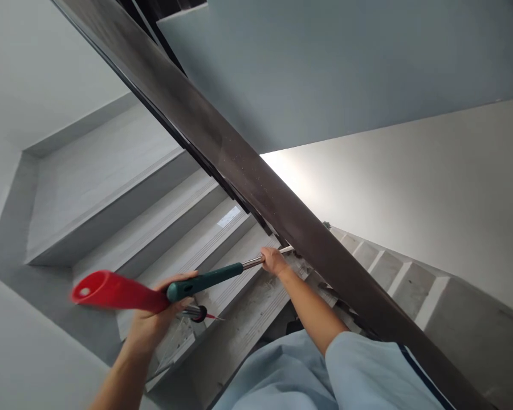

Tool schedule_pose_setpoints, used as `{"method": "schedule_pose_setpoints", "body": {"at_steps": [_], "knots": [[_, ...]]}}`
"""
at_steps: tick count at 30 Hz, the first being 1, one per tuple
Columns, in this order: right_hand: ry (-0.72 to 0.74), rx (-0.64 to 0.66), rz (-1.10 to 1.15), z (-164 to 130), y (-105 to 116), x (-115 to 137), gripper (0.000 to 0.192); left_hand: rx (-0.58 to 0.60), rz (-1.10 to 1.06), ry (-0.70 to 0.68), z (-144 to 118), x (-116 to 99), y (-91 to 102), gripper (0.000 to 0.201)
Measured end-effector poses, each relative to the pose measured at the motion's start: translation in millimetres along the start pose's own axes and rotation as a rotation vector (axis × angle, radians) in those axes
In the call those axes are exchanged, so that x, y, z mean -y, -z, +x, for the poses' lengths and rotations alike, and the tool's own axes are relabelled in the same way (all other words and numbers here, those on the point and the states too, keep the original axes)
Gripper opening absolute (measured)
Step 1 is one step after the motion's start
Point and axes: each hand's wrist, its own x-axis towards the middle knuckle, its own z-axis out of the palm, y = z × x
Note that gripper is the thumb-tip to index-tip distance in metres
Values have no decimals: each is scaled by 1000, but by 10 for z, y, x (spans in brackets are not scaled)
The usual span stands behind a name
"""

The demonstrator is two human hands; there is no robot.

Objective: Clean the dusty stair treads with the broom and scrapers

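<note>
My left hand, lower left, is closed around a red handle with a hanging hole at its end. A short piece of metal shaft, a dark collar and a thin red tip show beyond that hand. Its fingers also lie against the end of a green handle, which runs into a metal pole. My right hand is wrapped around this pole near the banister. A pale end piece shows just past the right hand. The working ends of both tools are hidden, so their kind cannot be told.
A wide brown handrail crosses diagonally, close to my right hand. Grey stair steps lie on the left, with dirt and debris on the lower treads. Another flight goes down at right. Walls stand on both sides.
</note>
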Motion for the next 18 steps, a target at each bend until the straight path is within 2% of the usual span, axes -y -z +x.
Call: {"method": "schedule_pose_setpoints", "body": {"at_steps": [5,7,9,11,15,18], "knots": [[-46,237,-26,33,16,-246,21,0,-58,100,235,405,-234,46],[-34,373,-56,28,38,-320,18,-10,-34,128,279,579,-267,48],[-23,447,-81,0,37,-338,19,-49,-15,170,278,664,-258,51],[-46,392,-88,-35,12,-287,21,-80,-36,196,245,617,-213,52],[-100,162,-46,-39,-21,-51,27,-72,-113,157,188,266,-66,51],[-113,124,-8,8,-12,58,26,-76,-79,119,207,117,0,51]]}}
